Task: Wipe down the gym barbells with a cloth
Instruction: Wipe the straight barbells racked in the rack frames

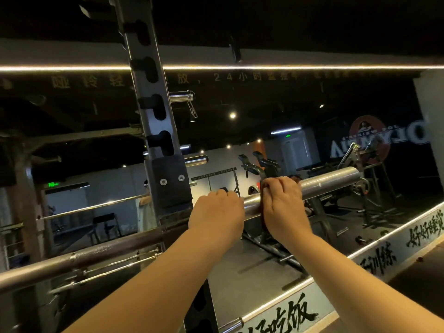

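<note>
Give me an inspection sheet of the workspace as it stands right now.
Surface: no table; dark gym floor below the rack.
Job's things: barbell resting at the rack upright; dark red cloth wrapped on its sleeve.
Clutter: further bars racked lower left.
Grippers: left hand grips the barbell beside the upright; right hand holds the cloth round the sleeve.
Cables: nothing seen.
Surroundings: dim gym, light strip overhead, machines behind.
</note>
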Tool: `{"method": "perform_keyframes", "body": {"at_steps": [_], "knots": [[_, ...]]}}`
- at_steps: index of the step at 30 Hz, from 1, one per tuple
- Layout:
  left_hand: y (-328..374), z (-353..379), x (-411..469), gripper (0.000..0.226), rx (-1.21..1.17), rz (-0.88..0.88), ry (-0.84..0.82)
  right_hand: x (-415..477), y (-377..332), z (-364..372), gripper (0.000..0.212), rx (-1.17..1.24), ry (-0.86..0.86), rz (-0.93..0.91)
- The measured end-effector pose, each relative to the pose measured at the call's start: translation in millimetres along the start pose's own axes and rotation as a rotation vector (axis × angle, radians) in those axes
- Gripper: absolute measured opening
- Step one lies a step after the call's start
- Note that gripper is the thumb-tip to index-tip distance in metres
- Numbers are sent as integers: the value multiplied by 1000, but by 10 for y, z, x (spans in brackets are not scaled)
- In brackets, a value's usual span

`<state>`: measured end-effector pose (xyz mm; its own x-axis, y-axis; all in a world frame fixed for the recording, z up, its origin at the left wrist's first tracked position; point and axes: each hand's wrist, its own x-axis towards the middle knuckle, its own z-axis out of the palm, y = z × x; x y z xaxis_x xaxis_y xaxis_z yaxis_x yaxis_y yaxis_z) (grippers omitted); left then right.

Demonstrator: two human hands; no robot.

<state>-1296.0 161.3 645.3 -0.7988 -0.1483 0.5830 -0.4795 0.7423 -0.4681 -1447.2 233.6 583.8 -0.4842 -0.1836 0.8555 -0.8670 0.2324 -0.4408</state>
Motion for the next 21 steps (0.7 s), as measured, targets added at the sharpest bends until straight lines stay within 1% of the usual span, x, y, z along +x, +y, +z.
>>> {"method": "perform_keyframes", "body": {"at_steps": [2, 4, 6, 8, 12, 14, 16, 18, 21], "knots": [[27, -12, 27, 23, -12, -22, 22, -122, -133, 64, 35, 12, -63, -155], [34, -17, 41, 24, -20, -20, 31, -149, -54, 5, 41, 19, -161, -305], [33, -10, 36, 23, -4, -4, 21, -47, 157, -133, 38, -16, -252, -371], [36, -6, 32, 25, 26, 11, 11, 80, 385, -231, 35, -76, -241, -335], [70, -2, 61, 35, 66, 23, -14, 248, 619, -265, 31, -46, -25, -47], [88, 0, 78, 36, 73, 26, -20, 206, 498, -168, 27, -26, 33, 16], [108, 10, 101, 34, 69, 16, -29, 99, 290, -66, 27, 4, 11, -28], [131, 23, 142, 27, 70, 8, -34, -27, 159, -5, 31, 9, -73, -170], [183, 37, 215, 24, 68, 19, -36, 25, 294, -138, 36, -59, -182, -338]]}}
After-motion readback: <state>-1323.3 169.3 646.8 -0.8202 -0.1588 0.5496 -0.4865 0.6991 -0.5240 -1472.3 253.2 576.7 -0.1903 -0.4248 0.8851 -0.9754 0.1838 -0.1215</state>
